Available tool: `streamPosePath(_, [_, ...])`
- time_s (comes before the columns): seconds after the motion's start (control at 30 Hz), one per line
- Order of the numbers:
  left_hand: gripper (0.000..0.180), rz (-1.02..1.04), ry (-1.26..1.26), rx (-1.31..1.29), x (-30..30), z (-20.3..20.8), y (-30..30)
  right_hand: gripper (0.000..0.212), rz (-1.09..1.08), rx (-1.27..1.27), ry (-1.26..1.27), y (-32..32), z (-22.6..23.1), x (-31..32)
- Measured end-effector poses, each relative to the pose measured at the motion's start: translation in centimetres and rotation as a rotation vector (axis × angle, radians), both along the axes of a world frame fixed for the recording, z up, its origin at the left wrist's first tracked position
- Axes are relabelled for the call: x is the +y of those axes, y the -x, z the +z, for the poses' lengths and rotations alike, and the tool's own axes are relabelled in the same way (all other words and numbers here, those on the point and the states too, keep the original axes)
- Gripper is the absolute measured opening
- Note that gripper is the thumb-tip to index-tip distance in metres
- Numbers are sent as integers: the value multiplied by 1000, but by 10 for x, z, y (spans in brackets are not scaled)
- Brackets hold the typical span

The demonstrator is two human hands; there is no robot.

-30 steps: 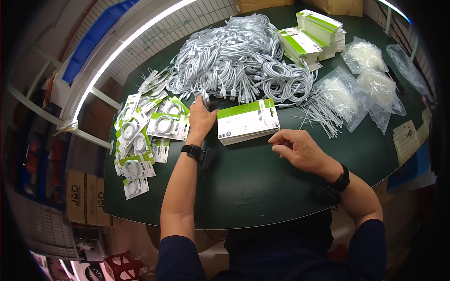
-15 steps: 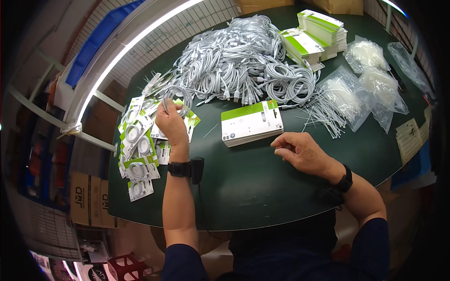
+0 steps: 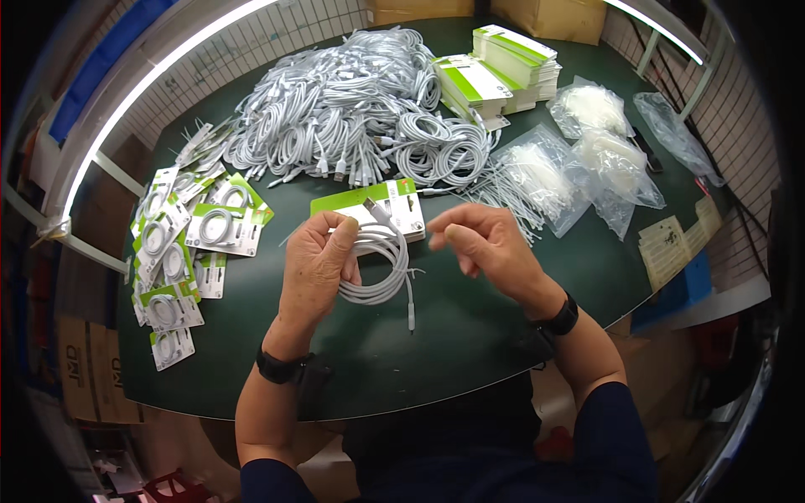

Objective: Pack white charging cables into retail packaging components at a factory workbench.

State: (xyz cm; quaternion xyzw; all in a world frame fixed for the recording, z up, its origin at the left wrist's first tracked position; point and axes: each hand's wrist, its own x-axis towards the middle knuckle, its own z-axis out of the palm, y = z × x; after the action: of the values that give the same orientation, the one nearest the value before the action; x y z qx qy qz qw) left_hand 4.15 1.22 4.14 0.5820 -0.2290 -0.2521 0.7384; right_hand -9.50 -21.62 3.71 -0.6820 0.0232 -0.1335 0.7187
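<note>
My left hand [image 3: 323, 260] is closed on a coiled light-grey charging cable [image 3: 392, 272], pinching it at its left side. The cable's connector plug sticks up at the top of the coil, and its other thin end hangs down at the right. A thin white tie tail juts out at the coil's right edge. To the right of the coil, apart from it, my right hand [image 3: 490, 247] is half curled, thumb and forefinger pointing toward it, with nothing visible in them. Behind the cable lies a stack of green-and-white cards [image 3: 340, 204], partly hidden by it.
A large heap of coiled cables [image 3: 335, 109] covers the back of the green table [image 3: 453, 335]. Carded cables [image 3: 163, 251] lie at the left. Card stacks [image 3: 516, 67] stand at the back right, near loose cable ties [image 3: 503, 197] and clear bags of ties [image 3: 608, 159].
My left hand has brought the coiled cable from above the carded cables to the front of the card stack. My right hand is now closer to it. The whole view has shifted.
</note>
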Motion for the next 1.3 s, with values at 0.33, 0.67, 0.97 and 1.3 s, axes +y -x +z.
streamPosePath(0.33, [15, -64, -194, -216, -21, -13, 29, 26, 328, 346, -79, -7, -16, 8])
streamPosePath(0.67, [19, -41, -159, -312, -21, -23, 29, 29, 158, 253, -246, -8, -20, 16])
streamPosePath(0.97, [18, -60, -162, -146, -15, -28, 20, 34, 199, 297, -168, -10, -20, 19])
streamPosePath(1.3, [27, 68, -58, -399, -8, -26, 55, 38, -25, 10, -514, -16, -27, -3])
